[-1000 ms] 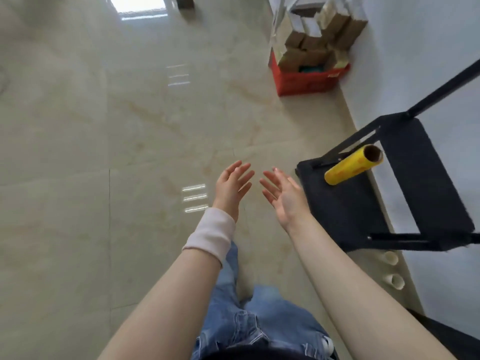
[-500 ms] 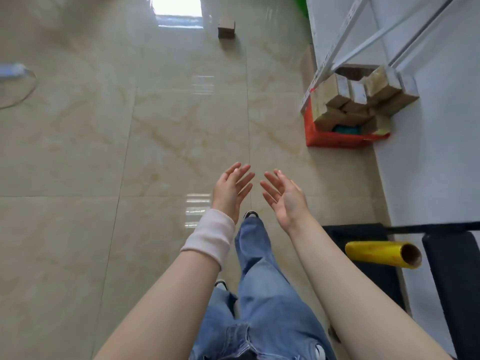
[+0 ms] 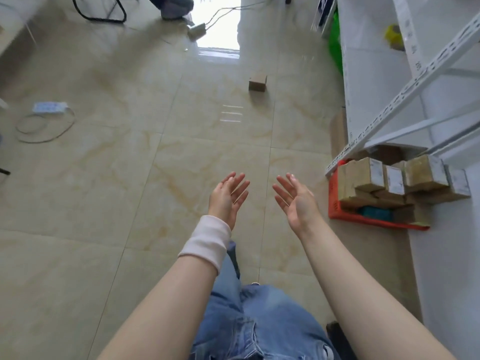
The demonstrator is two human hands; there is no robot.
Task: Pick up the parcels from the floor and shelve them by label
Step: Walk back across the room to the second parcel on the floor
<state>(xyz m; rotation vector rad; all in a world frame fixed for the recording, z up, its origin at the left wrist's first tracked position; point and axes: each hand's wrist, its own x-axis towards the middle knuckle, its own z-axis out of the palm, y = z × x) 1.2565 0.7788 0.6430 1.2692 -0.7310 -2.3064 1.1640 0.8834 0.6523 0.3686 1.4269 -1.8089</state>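
Both hands, left (image 3: 228, 197) and right (image 3: 296, 201), hang apart, fingers straight, holding nothing. 1 parcel (image 3: 257, 83) sits far ahead on the floor (image 3: 104, 178); the shelf (image 3: 415, 81) hides part of the red crate (image 3: 337, 214).

my left hand (image 3: 228, 197) and right hand (image 3: 296, 201) hang side by side above the floor, apart. 1 parcel (image 3: 257, 83) lies on the floor well ahead. to my right, a crate (image 3: 374, 222) full of parcels sits under the shelf rack (image 3: 389, 110).
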